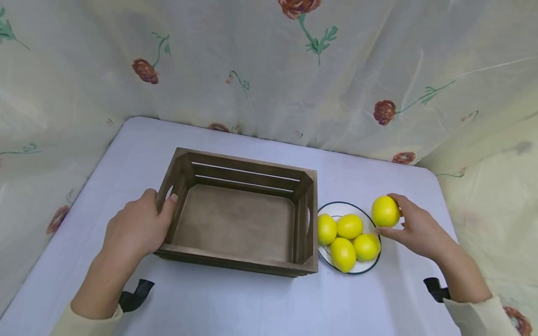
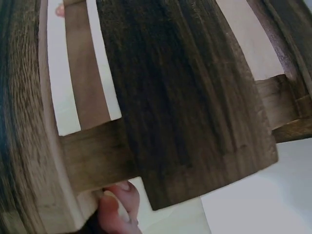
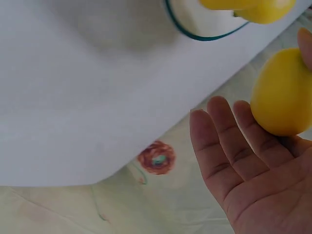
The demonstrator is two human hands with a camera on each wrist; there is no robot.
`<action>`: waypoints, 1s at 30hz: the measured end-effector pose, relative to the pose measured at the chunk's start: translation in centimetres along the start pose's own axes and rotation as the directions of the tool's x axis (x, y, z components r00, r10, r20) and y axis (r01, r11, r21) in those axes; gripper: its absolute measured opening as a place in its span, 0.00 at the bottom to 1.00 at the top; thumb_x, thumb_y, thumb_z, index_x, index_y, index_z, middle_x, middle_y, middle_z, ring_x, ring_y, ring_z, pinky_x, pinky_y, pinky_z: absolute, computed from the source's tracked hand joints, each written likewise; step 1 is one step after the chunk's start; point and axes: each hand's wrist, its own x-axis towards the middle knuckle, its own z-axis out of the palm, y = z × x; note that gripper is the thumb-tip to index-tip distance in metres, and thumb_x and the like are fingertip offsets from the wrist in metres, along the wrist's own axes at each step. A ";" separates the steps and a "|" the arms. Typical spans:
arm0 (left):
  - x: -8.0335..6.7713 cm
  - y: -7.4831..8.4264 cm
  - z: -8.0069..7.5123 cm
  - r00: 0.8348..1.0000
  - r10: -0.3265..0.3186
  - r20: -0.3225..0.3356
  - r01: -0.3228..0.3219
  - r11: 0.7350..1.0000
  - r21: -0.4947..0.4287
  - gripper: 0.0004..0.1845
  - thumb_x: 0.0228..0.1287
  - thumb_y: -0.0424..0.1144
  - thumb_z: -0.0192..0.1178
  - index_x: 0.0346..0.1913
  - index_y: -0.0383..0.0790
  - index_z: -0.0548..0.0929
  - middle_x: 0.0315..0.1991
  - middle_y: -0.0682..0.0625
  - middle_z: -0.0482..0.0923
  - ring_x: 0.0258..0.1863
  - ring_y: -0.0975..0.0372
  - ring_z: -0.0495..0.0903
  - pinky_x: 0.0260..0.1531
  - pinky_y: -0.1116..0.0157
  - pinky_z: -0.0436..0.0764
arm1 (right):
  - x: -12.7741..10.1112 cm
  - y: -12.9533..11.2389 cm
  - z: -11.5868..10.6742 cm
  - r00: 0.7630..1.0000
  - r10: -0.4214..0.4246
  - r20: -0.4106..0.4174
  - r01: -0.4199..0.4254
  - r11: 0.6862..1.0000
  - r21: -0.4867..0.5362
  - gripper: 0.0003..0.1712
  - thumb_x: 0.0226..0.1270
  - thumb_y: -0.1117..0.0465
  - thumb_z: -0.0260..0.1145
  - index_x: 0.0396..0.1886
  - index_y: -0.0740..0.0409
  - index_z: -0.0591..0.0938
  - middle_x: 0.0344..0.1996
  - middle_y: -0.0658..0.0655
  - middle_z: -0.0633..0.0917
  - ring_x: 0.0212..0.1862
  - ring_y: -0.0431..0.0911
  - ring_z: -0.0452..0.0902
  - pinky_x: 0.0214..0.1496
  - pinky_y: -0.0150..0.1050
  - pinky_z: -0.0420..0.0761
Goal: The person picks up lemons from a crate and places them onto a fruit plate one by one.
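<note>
A brown wooden crate [image 1: 235,224] with slatted sides has nothing inside. My left hand [image 1: 136,224] grips its left end, thumb over the top edge by the handle hole. The left wrist view shows the crate's slats up close and some fingertips [image 2: 119,209] at its edge. Over the right rim of a white, dark-edged plate [image 1: 364,268], my right hand [image 1: 420,228] pinches a yellow lemon [image 1: 385,211]. The other fingers extend away from that lemon in the right wrist view. Several more lemons [image 1: 342,255] lie on the plate, beside the crate's right end.
A white-covered table [image 1: 201,303] carries the crate and plate. Behind it and at its sides hangs a pale curtain [image 1: 260,60] printed with flowers. The plate sits close against the crate's right wall.
</note>
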 end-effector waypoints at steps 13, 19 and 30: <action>-0.1 -0.2 0.1 1.000 0.005 -0.010 -0.005 0.999 -0.034 0.32 0.83 0.59 0.38 0.46 0.28 0.73 0.26 0.41 0.76 0.23 0.50 0.77 0.17 0.55 0.71 | 1.4 2.4 1.9 0.997 -0.017 0.077 0.027 0.992 -0.126 0.53 0.61 0.56 0.81 0.79 0.68 0.62 0.73 0.74 0.68 0.72 0.72 0.63 0.68 0.70 0.66; 0.0 -0.2 0.2 1.000 0.005 -0.012 -0.006 0.999 -0.035 0.32 0.83 0.59 0.38 0.47 0.28 0.74 0.27 0.40 0.77 0.24 0.50 0.78 0.18 0.55 0.71 | 1.7 2.6 2.6 0.993 -0.047 0.109 0.066 0.982 -0.174 0.51 0.61 0.53 0.82 0.77 0.65 0.66 0.71 0.72 0.72 0.70 0.71 0.67 0.67 0.69 0.68; 0.0 -0.4 0.2 1.000 0.017 -0.026 -0.018 0.998 -0.056 0.31 0.83 0.59 0.38 0.44 0.30 0.74 0.25 0.42 0.75 0.22 0.51 0.76 0.17 0.57 0.70 | 1.9 2.5 3.4 0.992 -0.070 0.109 0.091 0.975 -0.201 0.50 0.60 0.57 0.81 0.78 0.64 0.67 0.69 0.71 0.75 0.67 0.70 0.71 0.65 0.68 0.71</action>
